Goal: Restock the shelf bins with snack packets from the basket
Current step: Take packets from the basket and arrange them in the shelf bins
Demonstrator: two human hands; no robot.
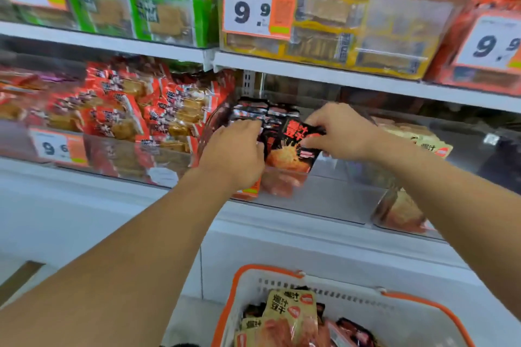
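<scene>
- We are pinching the top edge of a black snack packet [293, 146] with our right hand [342, 132], keeping it upright inside the clear shelf bin [324, 203].
- Our left hand [235, 155] is curling its fingers around the black packets [253, 113] standing just behind.
- The white, orange-rimmed basket [282, 279] is sitting below, holding beige packets [290, 310] and more dark ones.
- An orange price tag [259, 8] is hanging above.
</scene>
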